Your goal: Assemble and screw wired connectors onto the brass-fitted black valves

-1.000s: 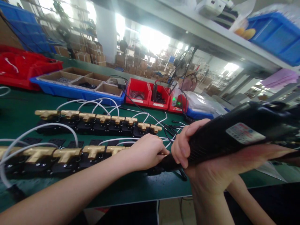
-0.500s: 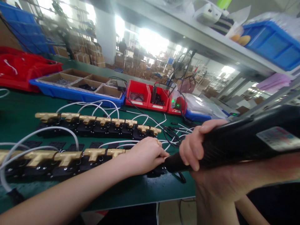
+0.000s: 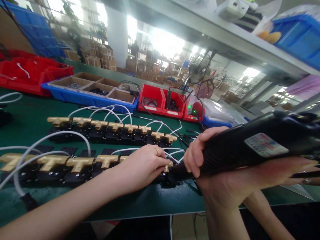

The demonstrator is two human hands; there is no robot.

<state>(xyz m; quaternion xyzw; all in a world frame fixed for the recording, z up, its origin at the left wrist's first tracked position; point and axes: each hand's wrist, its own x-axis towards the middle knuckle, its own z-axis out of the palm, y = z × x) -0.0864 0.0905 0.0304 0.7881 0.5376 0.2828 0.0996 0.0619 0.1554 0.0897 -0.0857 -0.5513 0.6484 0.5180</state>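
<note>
My right hand [image 3: 197, 155] is wrapped round a black electric screwdriver [image 3: 230, 146] with a white label on its side. The screwdriver lies tilted, its nose down by the black base of the last unit in the near row. At that unit my left hand [image 3: 147, 163] pinches at a brass tee fitting [image 3: 168, 166]; its palm hides the neighbouring fittings. Further left in this row are more brass tees [image 3: 80, 163] on black bodies. Behind it runs a second row of brass tees [image 3: 115, 126] on black bodies, with white cables [image 3: 110, 108].
Along the back stand a blue divided tray [image 3: 90, 101], red bins [image 3: 151, 100] with small parts and a heap of red material [image 3: 32, 71]. Clear bags [image 3: 222, 110] lie to their right. A shelf [image 3: 225, 36] overhangs the green bench [image 3: 140, 203]. Another person's arm [image 3: 267, 213] is at right.
The view has shifted slightly, so the bench items sit further right. Both hands appear a little further left over the near row, and a brass fitting now shows at my left fingertips.
</note>
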